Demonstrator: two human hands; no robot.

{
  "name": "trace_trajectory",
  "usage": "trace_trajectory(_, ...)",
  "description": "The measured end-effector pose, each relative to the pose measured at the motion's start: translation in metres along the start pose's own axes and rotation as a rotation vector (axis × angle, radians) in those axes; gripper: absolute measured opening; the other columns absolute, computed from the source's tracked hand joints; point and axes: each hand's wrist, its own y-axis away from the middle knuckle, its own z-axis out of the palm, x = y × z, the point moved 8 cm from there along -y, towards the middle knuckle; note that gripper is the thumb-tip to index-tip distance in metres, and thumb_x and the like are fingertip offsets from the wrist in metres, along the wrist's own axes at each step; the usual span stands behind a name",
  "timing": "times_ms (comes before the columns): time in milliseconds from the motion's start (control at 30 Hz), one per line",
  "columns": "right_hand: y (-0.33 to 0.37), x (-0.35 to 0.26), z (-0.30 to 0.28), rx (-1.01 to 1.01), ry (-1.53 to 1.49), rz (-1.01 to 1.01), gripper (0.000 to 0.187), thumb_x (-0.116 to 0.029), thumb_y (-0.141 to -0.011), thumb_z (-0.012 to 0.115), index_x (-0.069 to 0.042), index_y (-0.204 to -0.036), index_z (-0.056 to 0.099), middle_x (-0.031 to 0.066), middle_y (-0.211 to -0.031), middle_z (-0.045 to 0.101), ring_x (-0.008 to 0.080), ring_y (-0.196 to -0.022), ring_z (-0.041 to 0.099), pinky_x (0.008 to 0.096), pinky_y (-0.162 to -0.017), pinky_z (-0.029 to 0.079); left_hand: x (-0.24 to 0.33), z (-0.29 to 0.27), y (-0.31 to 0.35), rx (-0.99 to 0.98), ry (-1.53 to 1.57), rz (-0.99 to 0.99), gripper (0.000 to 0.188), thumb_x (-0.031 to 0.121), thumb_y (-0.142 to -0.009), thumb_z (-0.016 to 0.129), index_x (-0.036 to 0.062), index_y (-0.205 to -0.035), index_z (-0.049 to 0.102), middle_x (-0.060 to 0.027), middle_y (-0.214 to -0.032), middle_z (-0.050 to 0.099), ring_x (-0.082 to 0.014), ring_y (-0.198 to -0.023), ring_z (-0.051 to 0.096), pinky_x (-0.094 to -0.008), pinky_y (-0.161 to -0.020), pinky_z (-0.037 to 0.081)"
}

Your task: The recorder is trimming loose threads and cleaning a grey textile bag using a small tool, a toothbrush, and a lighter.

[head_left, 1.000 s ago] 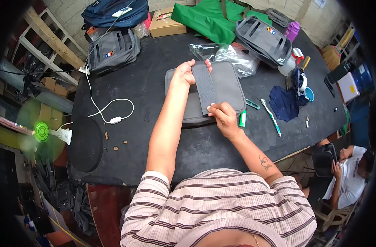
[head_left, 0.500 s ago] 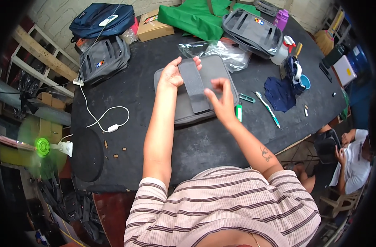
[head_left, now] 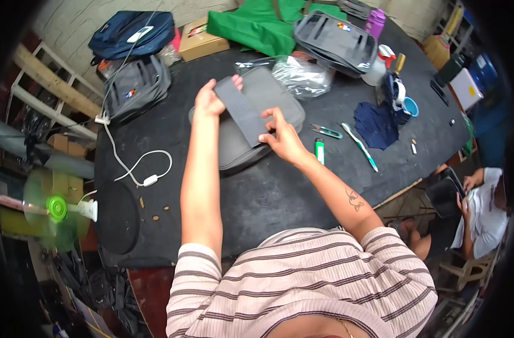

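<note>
A grey rectangular zip case (head_left: 276,90) lies tilted on the black table, with a wide dark grey strap (head_left: 241,115) running across its face. My left hand (head_left: 209,101) is palm up at the strap's far end. Its fingers pass beneath the strap and their tips show on the other side, so the hand is wrapped round it. By the strap's near end is my right hand (head_left: 282,135), fingers curved and apart, its thumb touching the strap's edge.
Right of the case lie thread snips (head_left: 327,132), a green lighter (head_left: 319,151), a toothbrush (head_left: 359,147) and navy cloth (head_left: 375,127). Behind are clear plastic (head_left: 302,76), grey bags (head_left: 336,44) and a carton (head_left: 203,42). A fan (head_left: 57,208) spins at left; another person (head_left: 482,208) sits right.
The case and strap have turned, the strap now slanting more. My right hand has come in to the strap's near end, and its thumb now touches the edge.
</note>
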Motion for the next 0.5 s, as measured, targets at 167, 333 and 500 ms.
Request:
trace_trajectory(167,0.044,0.0,-0.111,0.462,0.155,-0.223,0.049,-0.015,-0.084,0.066,-0.003,-0.127,0.046,0.017,-0.117,0.055,0.0297,-0.112,0.054,0.0378,-0.096,0.043,-0.046,0.0,0.07,0.146,-0.423,0.087,0.065,0.041,-0.096,0.043,-0.0142,-0.13,0.034,-0.0294,-0.13,0.042,-0.0381,-0.12,0.046,-0.0489,-0.103,0.038)
trace_trajectory(333,0.121,0.112,-0.223,0.577,1.168,0.531,0.03,-0.026,-0.076,0.072,-0.005,-0.095,0.062,0.0176,-0.1,0.058,0.0394,-0.095,0.055,0.0465,-0.081,0.047,-0.078,0.001,0.11,0.098,-0.622,0.166,0.032,0.018,-0.086,0.065,-0.0078,-0.104,0.06,-0.0154,-0.101,0.064,-0.0236,-0.098,0.061,-0.0362,-0.092,0.047)
trace_trajectory(500,0.146,0.15,-0.255,0.709,0.818,0.392,0.014,-0.017,-0.088,0.059,-0.004,-0.092,0.057,0.0138,-0.074,0.06,0.0325,-0.069,0.059,0.0424,-0.067,0.047,-0.095,0.012,0.097,0.107,-1.072,0.493,0.033,0.005,-0.085,0.063,-0.0046,-0.115,0.056,-0.0093,-0.105,0.064,-0.0152,-0.094,0.059,-0.0275,-0.082,0.046)
